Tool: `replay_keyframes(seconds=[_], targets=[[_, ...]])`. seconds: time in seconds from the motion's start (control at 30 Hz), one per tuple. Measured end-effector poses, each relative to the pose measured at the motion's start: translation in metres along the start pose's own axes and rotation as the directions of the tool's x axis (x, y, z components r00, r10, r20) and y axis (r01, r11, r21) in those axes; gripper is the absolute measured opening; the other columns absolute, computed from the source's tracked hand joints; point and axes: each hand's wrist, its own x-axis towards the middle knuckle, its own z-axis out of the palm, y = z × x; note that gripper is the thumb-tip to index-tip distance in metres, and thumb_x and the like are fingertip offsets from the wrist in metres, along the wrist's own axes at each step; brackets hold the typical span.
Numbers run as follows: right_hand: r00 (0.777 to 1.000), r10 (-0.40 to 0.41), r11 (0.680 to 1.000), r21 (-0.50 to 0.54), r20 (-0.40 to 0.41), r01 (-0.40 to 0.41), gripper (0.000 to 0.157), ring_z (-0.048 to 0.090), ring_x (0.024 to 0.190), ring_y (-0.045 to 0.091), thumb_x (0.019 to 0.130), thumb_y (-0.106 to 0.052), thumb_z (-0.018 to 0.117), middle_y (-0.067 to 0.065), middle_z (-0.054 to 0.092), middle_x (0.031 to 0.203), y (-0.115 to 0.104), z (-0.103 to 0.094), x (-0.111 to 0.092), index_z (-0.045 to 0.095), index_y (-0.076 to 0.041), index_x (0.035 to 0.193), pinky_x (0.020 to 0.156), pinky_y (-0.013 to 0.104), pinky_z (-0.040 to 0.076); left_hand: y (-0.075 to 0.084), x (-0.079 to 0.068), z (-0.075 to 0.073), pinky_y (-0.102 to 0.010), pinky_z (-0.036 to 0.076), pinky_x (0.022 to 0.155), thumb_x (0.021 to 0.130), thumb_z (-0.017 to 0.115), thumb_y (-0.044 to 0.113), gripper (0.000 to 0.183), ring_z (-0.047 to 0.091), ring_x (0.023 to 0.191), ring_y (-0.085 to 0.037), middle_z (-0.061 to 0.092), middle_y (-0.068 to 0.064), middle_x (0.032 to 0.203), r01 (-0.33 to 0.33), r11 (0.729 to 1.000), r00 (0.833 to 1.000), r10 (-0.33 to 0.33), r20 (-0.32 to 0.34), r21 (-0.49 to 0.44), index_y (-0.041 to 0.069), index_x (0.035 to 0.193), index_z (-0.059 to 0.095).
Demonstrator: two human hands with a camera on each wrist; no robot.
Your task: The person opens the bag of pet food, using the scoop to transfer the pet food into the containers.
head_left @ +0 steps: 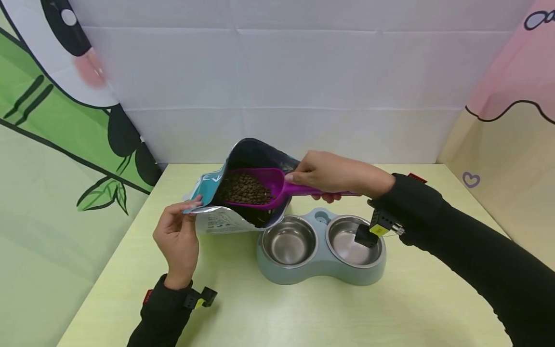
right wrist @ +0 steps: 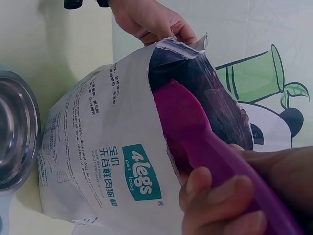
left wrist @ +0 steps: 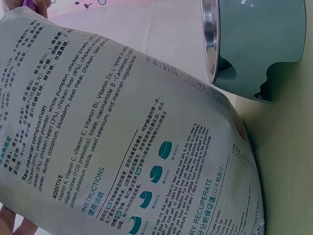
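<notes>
Sleeve nearest me, black, leads to my left hand, thumb and fingers pinching the left edge of the bag, I think to keep its mouth wide and turned toward me; on the table a blue stand seats two metal bowls, presumably so they cannot slide; they sit just beside the bag, to its right; whether the bag's base rests on the table I cannot tell; my right hand, apart from the left, grips the purple scoop by its handle, thumb above, likely to steady its load; the scoop lies inside the bag's mouth, holding brown pellets, so spills would probably fall back in; behind hangs a pale, creased cloth.
</notes>
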Motion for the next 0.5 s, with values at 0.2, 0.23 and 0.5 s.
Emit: replay_keyframes(seconds=[0.2, 0.23, 0.5], targets=[[1.0, 0.0, 1.0, 0.008, -0.003, 0.0, 0.033, 0.041, 0.041, 0.016, 0.097, -0.028, 0.04, 0.008, 0.049, 0.06, 0.0006, -0.0013, -0.0039, 0.064, -0.01, 0.083, 0.04, 0.027, 0.037, 0.0002, 0.0001, -0.0002, -0.025, 0.046, 0.084, 0.085, 0.054, -0.005, 0.008, 0.061, 0.092, -0.024, 0.064, -0.019, 0.091, 0.004, 1.0, 1.0, -0.004, -0.006, -0.01, -0.011, 0.09, 0.057], [1.0, -0.001, 1.0, 0.008, -0.004, 0.001, 0.033, 0.042, 0.041, 0.016, 0.097, -0.028, 0.04, 0.008, 0.049, 0.06, 0.0007, -0.0016, -0.0044, 0.064, -0.01, 0.084, 0.04, 0.027, 0.037, 0.0003, 0.0002, -0.0003, -0.025, 0.046, 0.084, 0.084, 0.055, -0.005, 0.008, 0.061, 0.092, -0.024, 0.064, -0.019, 0.091, 0.006, 1.0, 1.0, -0.006, -0.006, -0.01, -0.01, 0.09, 0.057], [1.0, 0.027, 0.999, 0.024, -0.003, -0.026, 0.03, 0.041, 0.042, 0.017, 0.097, -0.027, 0.041, 0.009, 0.049, 0.061, -0.0005, -0.0036, -0.0103, 0.064, -0.012, 0.086, 0.04, 0.027, 0.037, -0.0004, 0.0002, 0.0, -0.025, 0.046, 0.084, 0.084, 0.054, -0.006, 0.008, 0.061, 0.092, -0.025, 0.062, -0.02, 0.09, 0.006, 1.0, 1.0, -0.006, -0.005, -0.029, -0.011, 0.09, 0.056]])
